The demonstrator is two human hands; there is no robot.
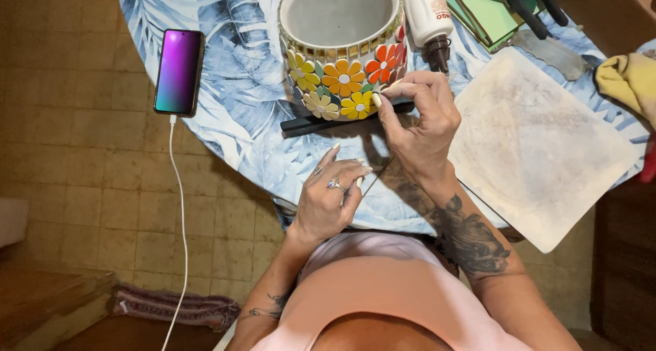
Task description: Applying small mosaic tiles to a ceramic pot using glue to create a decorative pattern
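Even, soft daylight, sharp focus; faint shadows under the hands (383, 159), edges perhaps slightly stretched.

A round table (225, 125) is seen from above, covered by a cloth printed with pale blue and white leaves. The floor (82, 180) is laid with small square tiles in a worn yellowish brown, and soft, even light is cast over them. At the lower left a striped woven rug (171, 308) is spread on the tiles, with a brown step or ledge (48, 300) beside it. Dark wooden furniture (625, 255) is glimpsed along the right edge.
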